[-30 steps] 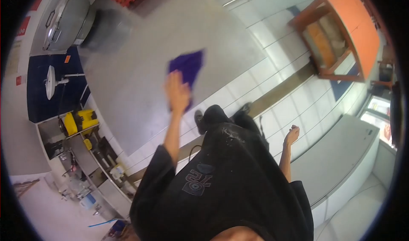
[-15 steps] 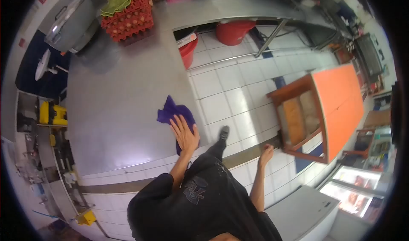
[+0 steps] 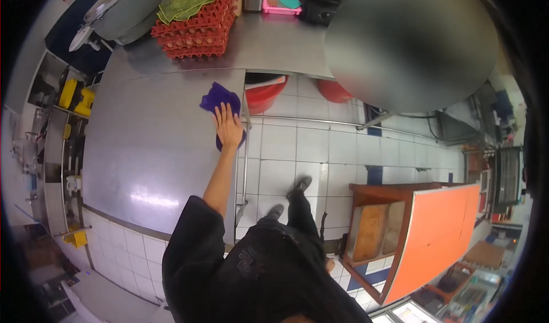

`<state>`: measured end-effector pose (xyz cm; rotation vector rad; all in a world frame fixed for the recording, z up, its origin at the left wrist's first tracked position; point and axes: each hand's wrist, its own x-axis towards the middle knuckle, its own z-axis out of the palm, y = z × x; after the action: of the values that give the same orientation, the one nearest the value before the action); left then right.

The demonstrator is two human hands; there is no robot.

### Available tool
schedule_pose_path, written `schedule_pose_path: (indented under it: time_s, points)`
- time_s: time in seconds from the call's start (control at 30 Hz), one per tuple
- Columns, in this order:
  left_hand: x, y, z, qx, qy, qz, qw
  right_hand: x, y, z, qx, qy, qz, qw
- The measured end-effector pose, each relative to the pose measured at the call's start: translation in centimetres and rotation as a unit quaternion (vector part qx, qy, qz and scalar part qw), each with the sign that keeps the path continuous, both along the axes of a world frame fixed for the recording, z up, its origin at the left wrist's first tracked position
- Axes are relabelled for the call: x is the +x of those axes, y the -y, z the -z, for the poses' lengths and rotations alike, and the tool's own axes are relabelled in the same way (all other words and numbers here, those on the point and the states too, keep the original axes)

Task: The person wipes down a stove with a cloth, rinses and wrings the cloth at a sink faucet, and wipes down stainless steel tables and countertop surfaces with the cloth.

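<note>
A purple cloth lies crumpled on the metal table, close to its right edge. My left hand rests flat over the cloth, fingers stretched out, pressing it against the tabletop. Parts of the cloth show beyond the fingertips and below the palm. My right hand hangs low beside my body, near the orange-topped stand; only a small part of it shows, and its fingers cannot be made out.
Red egg trays with a green cloth on top stand at the table's back, beside a large metal pot. Red buckets sit underneath. An orange-topped stand is at right. A grey blur covers the upper right.
The view has turned and shifted toward the back of the table. My left hand and the purple cloth have moved along the right edge, nearer the egg trays. My right hand has dropped beside my body.
</note>
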<state>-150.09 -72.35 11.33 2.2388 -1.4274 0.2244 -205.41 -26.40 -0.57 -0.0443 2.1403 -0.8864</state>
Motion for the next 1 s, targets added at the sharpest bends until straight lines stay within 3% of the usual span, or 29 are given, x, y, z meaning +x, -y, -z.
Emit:
schedule_pose_path:
  time_s: [0.17, 0.23, 0.27, 0.33, 0.4, 0.47, 0.53, 0.6, 0.7, 0.77, 0.8, 0.83, 0.93, 0.97, 1.0]
  points:
    - [-1.3, -10.2, -1.3, 0.029, -0.059, -0.062, 0.996, -2.9, 11.4, 1.8, 0.001, 0.038, -0.065, 0.997]
    - [-1.7, -14.1, -1.6, 0.085, -0.063, -0.213, 0.971, -4.0, 17.2, 2.4, -0.005, 0.046, -0.099, 0.994]
    - [-0.6, -13.9, -1.8, 0.089, -0.049, -0.227, 0.969, -4.7, 20.5, 2.2, -0.008, 0.043, -0.119, 0.992]
    - [-1.0, -15.3, -0.4, 0.076, -0.047, -0.446, 0.891, -6.6, 27.3, 1.7, -0.020, 0.027, -0.169, 0.985]
    - [-0.1, -10.3, 0.0, 0.059, -0.064, -0.527, 0.845, -7.4, 35.6, 1.6, -0.049, 0.014, -0.216, 0.975]
    - [1.6, -4.2, 0.5, 0.131, 0.034, -0.507, 0.851, -7.8, 43.8, 0.8, -0.079, -0.004, -0.263, 0.962]
    - [5.4, 2.8, 0.6, 0.052, 0.007, -0.357, 0.933, -7.6, 51.7, -0.9, -0.112, -0.026, -0.294, 0.949]
    - [11.0, 9.9, 0.0, 0.018, -0.010, -0.258, 0.966, -7.4, 58.1, -3.9, -0.136, -0.065, -0.303, 0.941]
    - [22.2, 19.1, 1.2, 0.038, 0.009, -0.268, 0.963, -4.6, 65.9, -7.1, -0.165, -0.115, -0.289, 0.936]
    - [24.4, 21.6, 1.8, 0.039, -0.009, -0.290, 0.956, -4.4, 66.3, -6.7, -0.078, -0.050, -0.257, 0.962]
    - [24.8, 23.1, 2.2, 0.021, -0.001, -0.330, 0.944, -4.1, 65.5, -5.7, -0.102, -0.054, -0.292, 0.949]
    - [24.7, 24.8, 1.7, 0.003, 0.009, -0.371, 0.929, -3.1, 65.0, -5.4, -0.128, -0.055, -0.328, 0.934]
    - [13.5, 26.0, -1.3, 0.058, -0.032, -0.267, 0.961, 3.5, 63.5, -7.3, -0.035, -0.089, -0.308, 0.947]
    - [9.2, 25.8, -1.6, 0.060, -0.067, -0.207, 0.974, 9.6, 64.5, -11.0, -0.190, 0.145, -0.386, 0.891]
    - [5.1, 25.7, -2.3, 0.079, -0.094, -0.155, 0.980, 12.9, 65.0, -12.5, -0.183, 0.191, -0.421, 0.868]
